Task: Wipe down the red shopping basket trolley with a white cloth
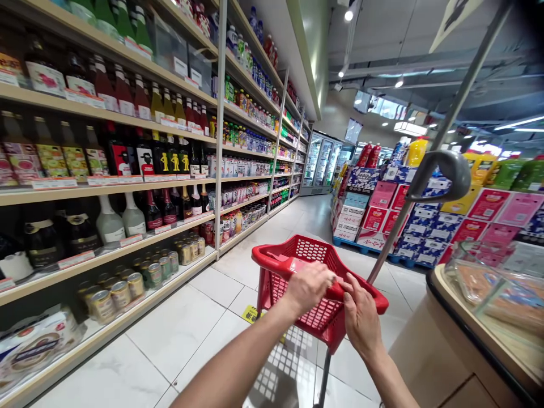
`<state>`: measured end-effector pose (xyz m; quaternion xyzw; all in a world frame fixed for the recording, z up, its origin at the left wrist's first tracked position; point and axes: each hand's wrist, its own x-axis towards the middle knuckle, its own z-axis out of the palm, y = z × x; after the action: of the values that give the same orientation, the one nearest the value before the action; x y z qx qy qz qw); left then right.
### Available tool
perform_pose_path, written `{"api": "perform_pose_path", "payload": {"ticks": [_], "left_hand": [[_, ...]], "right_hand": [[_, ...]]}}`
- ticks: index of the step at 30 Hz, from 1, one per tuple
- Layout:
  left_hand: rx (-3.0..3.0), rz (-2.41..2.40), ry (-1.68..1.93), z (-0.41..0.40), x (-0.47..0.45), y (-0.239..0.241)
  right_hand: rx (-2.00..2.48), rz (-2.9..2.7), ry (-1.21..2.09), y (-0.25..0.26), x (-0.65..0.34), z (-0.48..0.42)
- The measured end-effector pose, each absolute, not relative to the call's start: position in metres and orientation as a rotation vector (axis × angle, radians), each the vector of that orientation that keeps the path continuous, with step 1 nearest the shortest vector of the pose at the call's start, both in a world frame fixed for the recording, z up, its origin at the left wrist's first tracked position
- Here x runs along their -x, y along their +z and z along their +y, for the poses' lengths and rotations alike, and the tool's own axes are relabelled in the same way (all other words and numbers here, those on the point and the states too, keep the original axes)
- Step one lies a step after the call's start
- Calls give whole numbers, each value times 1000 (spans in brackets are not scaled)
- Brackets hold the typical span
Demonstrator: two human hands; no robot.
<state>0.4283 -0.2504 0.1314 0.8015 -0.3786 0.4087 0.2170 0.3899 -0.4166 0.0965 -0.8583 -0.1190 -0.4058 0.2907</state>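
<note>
A red plastic shopping basket on wheels stands on the tiled aisle floor in front of me. A long grey pull handle rises from it up to the right. My left hand curls over the basket's near rim, fingers closed on it. My right hand lies against the same rim just to the right, fingers bent and pressed on the edge. What is inside the basket is mostly hidden by my hands.
Long shelves of bottles, cans and jars line the left side. A stack of boxed goods stands mid-right on a pallet. A counter with wrapped packs is at my right. Glass-door fridges close the aisle's far end.
</note>
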Motion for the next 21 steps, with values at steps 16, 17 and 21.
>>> {"api": "perform_pose_path", "payload": {"ticks": [16, 17, 21], "left_hand": [[-2252, -526, 1206, -220, -433, 134], [-2243, -556, 1192, -226, -431, 134], [-2171, -1067, 1118, -266, -417, 133]], "right_hand": [[2294, -236, -1194, 93, -376, -428], [2284, -241, -1197, 94, -376, -427], [2278, -302, -1210, 92, -377, -429]]}}
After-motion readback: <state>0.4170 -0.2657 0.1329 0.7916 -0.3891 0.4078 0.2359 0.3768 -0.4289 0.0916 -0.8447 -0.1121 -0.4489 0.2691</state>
